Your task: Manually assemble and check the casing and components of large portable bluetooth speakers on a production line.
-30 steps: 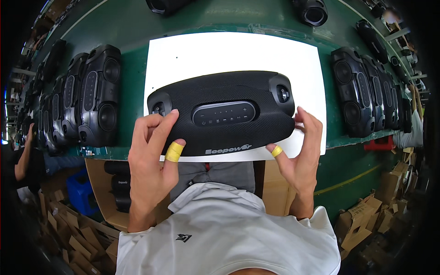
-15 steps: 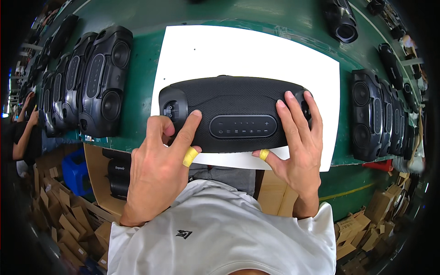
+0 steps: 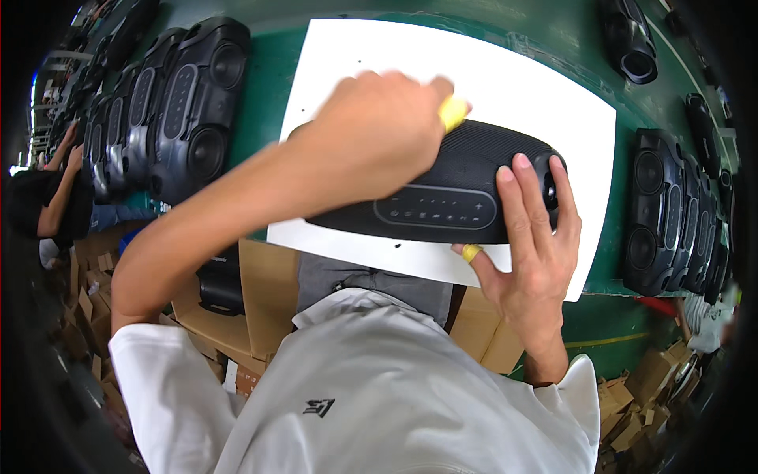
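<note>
A black portable speaker (image 3: 482, 154) with mesh cloth and an oval button panel lies on a white sheet (image 3: 545, 99) on the green table. My right hand (image 3: 537, 229) grips its right end, fingers over the top and the yellow-wrapped thumb at the near edge. Across the speaker's left half reaches my left hand (image 3: 387, 134), near its far edge, back of the hand up, with yellow wrap on the thumb. Its fingers are curled and blurred by motion, mostly hidden behind the hand. The left forearm covers the speaker's left end. Whether the left hand holds anything cannot be seen.
Several black speakers (image 3: 178, 118) stand in a row at the left, and more speakers (image 3: 655, 213) at the right. Another speaker (image 3: 632, 47) lies far right. Cardboard boxes (image 3: 260, 296) sit below the table's near edge. A person (image 3: 59, 189) works at the far left.
My left hand has left the speaker's left end and swung up and right over its far side. My right hand stays on the right end. The whole view has shifted slightly.
</note>
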`<state>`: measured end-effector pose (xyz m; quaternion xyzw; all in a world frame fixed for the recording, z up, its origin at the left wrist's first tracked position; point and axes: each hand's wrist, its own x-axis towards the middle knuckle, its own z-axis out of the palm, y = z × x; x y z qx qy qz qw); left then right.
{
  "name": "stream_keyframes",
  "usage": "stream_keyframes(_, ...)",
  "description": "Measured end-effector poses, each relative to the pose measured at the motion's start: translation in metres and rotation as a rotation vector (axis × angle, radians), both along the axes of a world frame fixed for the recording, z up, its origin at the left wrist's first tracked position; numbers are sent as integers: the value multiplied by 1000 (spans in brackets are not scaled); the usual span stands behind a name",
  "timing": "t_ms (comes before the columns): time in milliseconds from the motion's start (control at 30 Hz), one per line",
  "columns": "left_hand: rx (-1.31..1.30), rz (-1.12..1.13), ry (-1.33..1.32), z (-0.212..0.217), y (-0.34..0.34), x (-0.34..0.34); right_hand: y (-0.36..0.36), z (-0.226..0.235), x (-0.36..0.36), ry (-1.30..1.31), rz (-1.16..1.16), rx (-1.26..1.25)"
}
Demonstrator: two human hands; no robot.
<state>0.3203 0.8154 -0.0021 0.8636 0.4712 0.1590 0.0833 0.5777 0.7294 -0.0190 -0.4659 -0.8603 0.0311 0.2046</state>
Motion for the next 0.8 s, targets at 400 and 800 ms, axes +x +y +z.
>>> stream_keyframes(400,-48,-30,125,1,7,22,51,3,34,599,-77,-566)
stream_keyframes(800,-37,35,41,-1,-8,10,55,15,19,482,-29,-582)
